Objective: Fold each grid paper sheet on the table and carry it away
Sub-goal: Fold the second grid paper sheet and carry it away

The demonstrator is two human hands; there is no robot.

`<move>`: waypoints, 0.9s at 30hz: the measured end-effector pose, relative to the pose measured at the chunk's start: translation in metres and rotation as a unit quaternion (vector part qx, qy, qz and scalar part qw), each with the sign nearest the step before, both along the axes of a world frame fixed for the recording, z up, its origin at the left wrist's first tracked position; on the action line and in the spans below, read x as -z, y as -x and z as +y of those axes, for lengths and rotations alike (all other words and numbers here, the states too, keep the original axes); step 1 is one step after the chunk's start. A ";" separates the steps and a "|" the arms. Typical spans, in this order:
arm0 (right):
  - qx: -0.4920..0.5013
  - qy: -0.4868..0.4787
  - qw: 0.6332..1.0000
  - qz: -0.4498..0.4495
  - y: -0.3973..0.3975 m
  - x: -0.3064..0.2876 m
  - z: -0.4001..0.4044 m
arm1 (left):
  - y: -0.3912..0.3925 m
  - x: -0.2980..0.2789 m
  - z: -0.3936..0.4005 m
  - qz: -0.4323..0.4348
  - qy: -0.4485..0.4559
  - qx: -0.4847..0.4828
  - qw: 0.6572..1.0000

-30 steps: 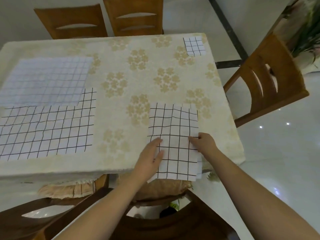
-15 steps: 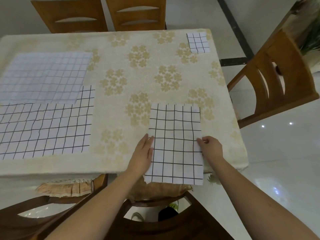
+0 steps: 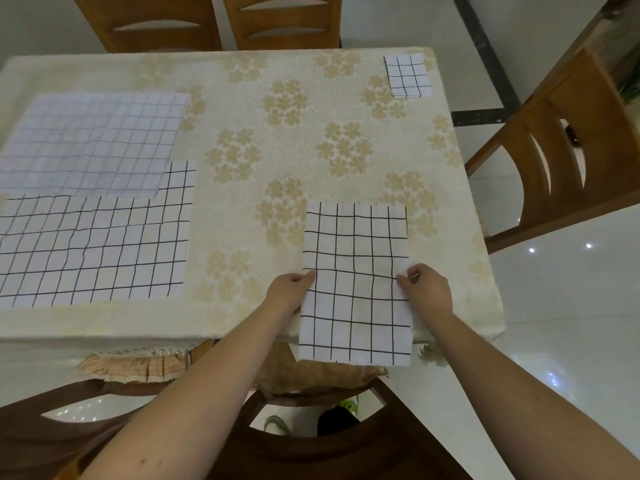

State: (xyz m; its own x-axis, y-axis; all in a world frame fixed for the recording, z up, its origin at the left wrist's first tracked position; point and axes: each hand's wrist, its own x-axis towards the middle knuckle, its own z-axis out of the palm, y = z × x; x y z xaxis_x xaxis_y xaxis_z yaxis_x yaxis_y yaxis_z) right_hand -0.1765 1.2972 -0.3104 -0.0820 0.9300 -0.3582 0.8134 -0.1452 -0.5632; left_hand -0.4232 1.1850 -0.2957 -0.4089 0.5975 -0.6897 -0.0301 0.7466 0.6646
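1. Two hands hold one folded grid sheet (image 3: 355, 282) at the near right part of the table (image 3: 242, 57) — the left hand (image 3: 289, 289) pinches its left edge about halfway down, the right hand (image 3: 427, 289) pinches the right edge at the same height.
2. Both hands have their fingers curled in on the paper's edges, thumbs on top.
3. That sheet is a tall rectangle with bold black lines; its far part lies on the flowered tablecloth (image 3: 311, 133), while its near part sticks out past the table's front edge, over a wooden chair (image 3: 311, 452) with a cushion.
4. Three more grid papers lie on the cloth: a large bold-lined sheet (image 3: 93, 247) at the near left, a large faint-lined sheet (image 3: 93, 143) just beyond it and overlapping its far edge, and a small folded grid piece (image 3: 408, 76) at the far right corner.
5. Wooden chairs stand around the table — two chair backs (image 3: 214, 22) on the far side and a side chair (image 3: 568, 154) at the right on the glossy white floor.
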 end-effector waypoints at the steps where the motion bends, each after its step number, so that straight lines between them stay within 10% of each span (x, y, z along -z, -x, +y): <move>1: 0.000 0.000 1.000 0.000 0.000 0.000 0.000 | 0.000 0.000 0.001 -0.020 0.004 -0.002 1.000; 27: 0.013 -0.038 0.999 0.019 -0.015 0.006 -0.010 | 0.007 0.005 -0.001 -0.050 -0.003 -0.083 0.995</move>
